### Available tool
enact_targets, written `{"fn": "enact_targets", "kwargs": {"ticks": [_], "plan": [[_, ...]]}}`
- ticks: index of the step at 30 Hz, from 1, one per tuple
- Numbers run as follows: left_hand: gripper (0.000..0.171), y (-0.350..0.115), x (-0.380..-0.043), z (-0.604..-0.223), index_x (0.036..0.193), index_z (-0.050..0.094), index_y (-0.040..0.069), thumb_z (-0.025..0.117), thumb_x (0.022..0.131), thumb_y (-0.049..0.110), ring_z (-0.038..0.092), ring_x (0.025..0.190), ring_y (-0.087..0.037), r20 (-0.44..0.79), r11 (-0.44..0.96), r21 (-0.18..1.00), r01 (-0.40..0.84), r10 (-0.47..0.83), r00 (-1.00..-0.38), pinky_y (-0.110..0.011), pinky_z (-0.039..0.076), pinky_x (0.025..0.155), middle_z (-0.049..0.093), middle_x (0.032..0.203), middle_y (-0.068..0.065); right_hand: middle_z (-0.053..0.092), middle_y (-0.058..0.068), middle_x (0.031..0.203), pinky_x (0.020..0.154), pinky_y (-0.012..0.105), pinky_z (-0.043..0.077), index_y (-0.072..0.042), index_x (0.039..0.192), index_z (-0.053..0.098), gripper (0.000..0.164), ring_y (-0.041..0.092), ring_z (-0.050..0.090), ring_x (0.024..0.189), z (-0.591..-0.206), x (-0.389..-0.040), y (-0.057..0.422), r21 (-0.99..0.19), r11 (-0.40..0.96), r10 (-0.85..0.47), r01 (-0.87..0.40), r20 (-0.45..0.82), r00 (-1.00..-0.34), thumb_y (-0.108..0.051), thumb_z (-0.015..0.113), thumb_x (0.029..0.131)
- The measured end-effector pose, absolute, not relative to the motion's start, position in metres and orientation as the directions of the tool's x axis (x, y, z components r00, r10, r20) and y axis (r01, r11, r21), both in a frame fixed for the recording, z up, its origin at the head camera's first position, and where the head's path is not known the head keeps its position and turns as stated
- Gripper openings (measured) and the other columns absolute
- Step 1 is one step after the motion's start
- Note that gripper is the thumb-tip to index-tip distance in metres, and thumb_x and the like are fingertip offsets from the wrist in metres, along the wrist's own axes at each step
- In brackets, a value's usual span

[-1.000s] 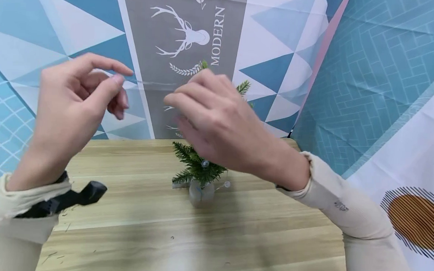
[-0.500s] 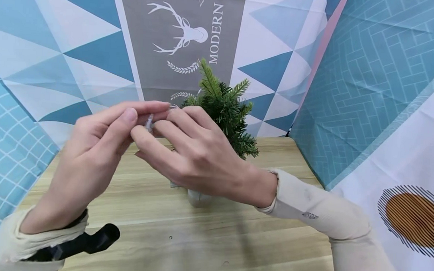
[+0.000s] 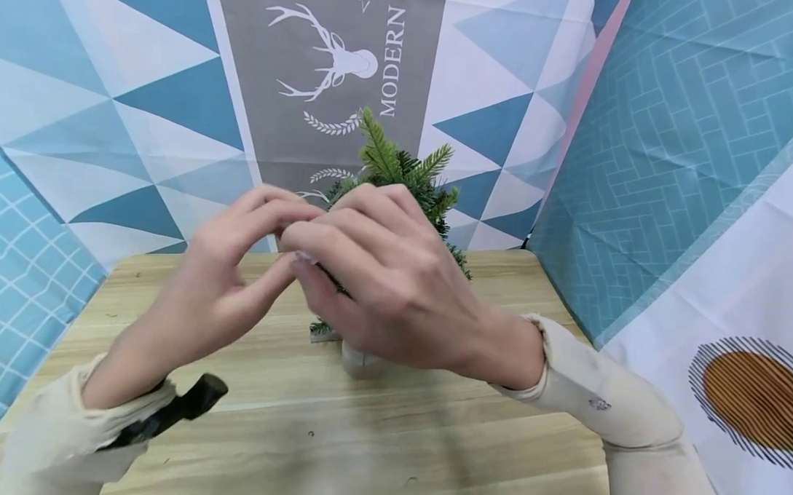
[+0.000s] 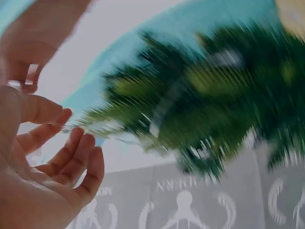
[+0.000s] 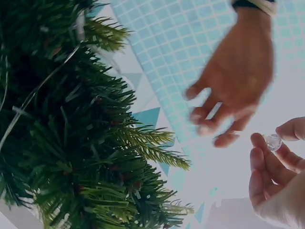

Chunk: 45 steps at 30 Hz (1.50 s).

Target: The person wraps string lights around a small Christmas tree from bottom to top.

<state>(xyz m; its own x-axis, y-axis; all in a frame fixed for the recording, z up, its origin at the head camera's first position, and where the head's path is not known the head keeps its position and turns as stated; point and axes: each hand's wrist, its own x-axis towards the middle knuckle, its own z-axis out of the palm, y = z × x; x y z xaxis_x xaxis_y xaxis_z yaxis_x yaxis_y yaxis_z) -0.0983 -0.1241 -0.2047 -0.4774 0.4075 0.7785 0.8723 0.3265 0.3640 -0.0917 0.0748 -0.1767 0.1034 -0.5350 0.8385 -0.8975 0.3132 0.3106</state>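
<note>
My right hand (image 3: 395,276) is raised in front of a small artificial fir tree (image 3: 379,152). Its thumb and index finger pinch a small clear round bead (image 5: 273,142), which shows as a glint at the thumb tip in the head view. Close beside it is my left hand (image 3: 218,285), fingers apart and loosely bent, their tips partly behind the right hand. In the left wrist view a thin wire passes by the left fingertips (image 4: 66,114) toward the tree. Another thin silvery wire (image 5: 35,90) winds over the branches. The right hand hides much of the tree.
The tree stands in a whitish pot (image 3: 360,363) on a wooden table (image 3: 246,417). A small grey piece (image 3: 324,335) lies beside the pot. Patterned cloth (image 3: 166,86) hangs behind the table. A black strap (image 3: 174,411) is on the left wrist.
My hands were apart, then came together around a small shiny thing left of the tree. Since then the left fingers have spread, and the right hand holds the bead at its fingertips.
</note>
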Motion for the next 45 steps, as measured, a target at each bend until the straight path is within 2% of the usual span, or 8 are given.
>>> {"fn": "enact_targets", "kwargs": {"ticks": [6,11,20,27,32,36,41,45], "plan": [[0.025,-0.117,-0.139,-0.207,0.113,0.067,0.003,0.062,0.090,-0.006,0.057,0.100,-0.023,0.819,0.470,0.235,0.851,0.376,-0.434,-0.033,0.047,0.082,0.058,0.124,-0.012,0.068,0.015,0.098,0.090,0.036,0.046,0.007,0.103,0.064,0.012,0.027,0.057,0.094,-0.166,-0.103,0.087,0.118,0.145,-0.523,-0.982,0.852,0.025,0.004,0.065,0.091],[0.022,-0.115,-0.165,-0.211,0.114,0.063,0.000,0.061,0.093,-0.003,0.059,0.107,-0.025,0.819,0.511,0.235,0.827,0.354,-0.451,-0.037,0.051,0.086,0.058,0.131,-0.012,0.064,0.017,0.103,0.086,0.032,0.048,0.010,0.106,0.061,0.013,0.024,0.054,0.099,-0.161,-0.114,0.094,-0.001,0.078,-0.540,-0.997,0.841,-0.043,0.008,0.059,0.093],[0.011,-0.099,-0.189,-0.214,0.104,0.049,-0.004,0.057,0.097,0.000,0.070,0.098,-0.022,0.796,0.464,0.388,0.796,0.266,-0.544,-0.032,0.057,0.085,0.070,0.109,-0.012,0.065,0.018,0.104,0.099,0.042,0.033,0.009,0.109,0.060,0.016,0.029,0.053,0.102,-0.151,-0.130,0.106,0.097,0.156,-0.488,-0.983,0.873,0.009,0.004,0.061,0.093],[0.017,-0.097,-0.197,-0.211,0.090,0.042,-0.001,0.059,0.093,-0.005,0.073,0.088,-0.023,0.832,0.449,0.407,0.795,0.177,-0.526,-0.022,0.057,0.076,0.074,0.099,-0.014,0.060,0.025,0.106,0.103,0.037,0.045,0.015,0.110,0.055,0.020,0.028,0.065,0.101,-0.149,-0.146,0.120,0.068,0.197,-0.401,-0.978,0.916,-0.017,0.004,0.059,0.094],[0.025,-0.100,-0.196,-0.207,0.087,0.040,0.000,0.065,0.091,-0.003,0.067,0.081,-0.013,0.827,0.416,0.448,0.792,0.143,-0.543,-0.021,0.052,0.070,0.073,0.098,-0.011,0.064,0.020,0.105,0.101,0.036,0.046,0.011,0.109,0.059,0.019,0.027,0.064,0.100,-0.153,-0.162,0.130,0.069,0.329,-0.441,-0.942,0.893,-0.089,-0.001,0.062,0.094],[0.026,-0.101,-0.192,-0.208,0.090,0.041,-0.001,0.068,0.089,-0.002,0.063,0.083,-0.011,0.811,0.430,0.456,0.779,0.160,-0.562,-0.023,0.050,0.072,0.071,0.097,-0.008,0.069,0.013,0.101,0.097,0.039,0.041,0.003,0.105,0.065,0.014,0.025,0.060,0.100,-0.156,-0.168,0.135,0.049,0.443,-0.505,-0.895,0.839,-0.204,-0.003,0.065,0.092],[0.019,-0.102,-0.193,-0.214,0.095,0.050,-0.004,0.068,0.089,-0.004,0.062,0.085,-0.013,0.831,0.449,0.385,0.806,0.210,-0.514,-0.026,0.049,0.077,0.069,0.097,-0.010,0.071,0.009,0.102,0.097,0.042,0.040,0.000,0.102,0.067,0.012,0.025,0.056,0.103,-0.158,-0.166,0.137,-0.038,0.522,-0.512,-0.852,0.785,-0.349,-0.003,0.066,0.091],[0.013,-0.102,-0.194,-0.220,0.097,0.057,-0.004,0.068,0.088,-0.005,0.062,0.088,-0.016,0.851,0.457,0.331,0.826,0.235,-0.470,-0.030,0.052,0.079,0.067,0.097,-0.011,0.070,0.009,0.102,0.092,0.041,0.043,-0.001,0.101,0.068,0.011,0.024,0.055,0.103,-0.158,-0.166,0.138,-0.069,0.544,-0.511,-0.836,0.763,-0.395,-0.006,0.067,0.092]]}}
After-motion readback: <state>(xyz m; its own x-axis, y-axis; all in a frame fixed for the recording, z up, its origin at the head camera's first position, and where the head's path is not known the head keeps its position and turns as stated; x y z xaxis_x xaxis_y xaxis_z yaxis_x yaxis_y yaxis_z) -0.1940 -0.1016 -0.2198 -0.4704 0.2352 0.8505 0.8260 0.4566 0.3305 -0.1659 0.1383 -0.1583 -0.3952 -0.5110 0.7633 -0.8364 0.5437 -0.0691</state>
